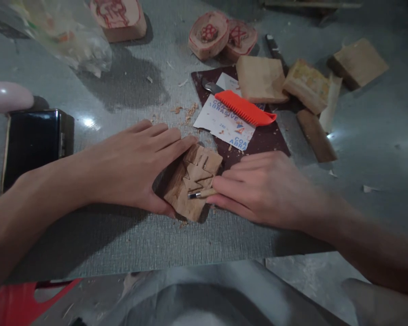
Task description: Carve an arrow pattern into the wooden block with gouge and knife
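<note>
Bare forearms (61,183) are stretched over the tabletop (129,246), where a carved wooden block (197,174) is laid near the front edge. Its left side is clasped between thumb and fingers of the left hand (136,158). A slim carving tool (204,194) is pinched by the right hand (258,188), its metal tip held at the carved face. Beyond, an orange-handled tool (246,109) is rested on abrasive paper (233,136).

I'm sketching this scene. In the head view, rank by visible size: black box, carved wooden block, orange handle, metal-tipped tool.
Largest to smallest, as seen:
black box
carved wooden block
orange handle
metal-tipped tool, partly hidden
</note>
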Motion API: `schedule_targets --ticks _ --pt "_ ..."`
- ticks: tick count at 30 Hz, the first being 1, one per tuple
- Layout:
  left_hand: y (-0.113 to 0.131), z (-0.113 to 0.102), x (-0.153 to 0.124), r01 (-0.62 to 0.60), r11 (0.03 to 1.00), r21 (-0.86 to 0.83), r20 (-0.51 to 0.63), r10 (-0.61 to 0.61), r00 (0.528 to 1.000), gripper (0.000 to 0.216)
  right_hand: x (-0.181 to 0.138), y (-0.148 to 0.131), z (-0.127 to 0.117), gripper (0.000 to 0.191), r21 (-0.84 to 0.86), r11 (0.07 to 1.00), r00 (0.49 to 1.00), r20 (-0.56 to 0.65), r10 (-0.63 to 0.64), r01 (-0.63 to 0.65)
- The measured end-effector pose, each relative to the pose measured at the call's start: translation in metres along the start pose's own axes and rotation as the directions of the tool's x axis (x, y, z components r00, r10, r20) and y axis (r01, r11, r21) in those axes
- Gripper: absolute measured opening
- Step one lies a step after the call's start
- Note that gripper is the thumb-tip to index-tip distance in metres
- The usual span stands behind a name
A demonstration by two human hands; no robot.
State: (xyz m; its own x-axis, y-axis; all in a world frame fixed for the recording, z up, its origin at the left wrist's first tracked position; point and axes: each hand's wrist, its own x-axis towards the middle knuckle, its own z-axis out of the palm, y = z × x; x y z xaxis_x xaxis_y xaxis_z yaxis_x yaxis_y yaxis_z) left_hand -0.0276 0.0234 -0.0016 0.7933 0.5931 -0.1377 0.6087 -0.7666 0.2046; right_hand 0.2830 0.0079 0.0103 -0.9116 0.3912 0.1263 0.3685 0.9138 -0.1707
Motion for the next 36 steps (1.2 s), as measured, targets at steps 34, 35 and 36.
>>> schedule_targets --ticks 34,35,36 --pt "0.0 -0.002 0.002 0.012 0.999 -0.036 -0.002 -0.012 1.0 0.128 -0.002 0.002 -0.014 0.026 0.04 0.993 0.993 0.024 -0.116 0.115" --pt "0.0 -0.001 0.002 0.014 0.999 -0.035 -0.007 -0.014 1.0 0.127 -0.002 0.002 -0.014 0.026 0.028 0.995 0.995 0.008 -0.095 0.094" --pt "0.0 -0.001 0.002 0.014 0.999 -0.032 -0.011 -0.015 1.0 0.128 -0.002 0.003 -0.014 0.027 0.013 0.998 0.998 -0.007 -0.067 0.067"
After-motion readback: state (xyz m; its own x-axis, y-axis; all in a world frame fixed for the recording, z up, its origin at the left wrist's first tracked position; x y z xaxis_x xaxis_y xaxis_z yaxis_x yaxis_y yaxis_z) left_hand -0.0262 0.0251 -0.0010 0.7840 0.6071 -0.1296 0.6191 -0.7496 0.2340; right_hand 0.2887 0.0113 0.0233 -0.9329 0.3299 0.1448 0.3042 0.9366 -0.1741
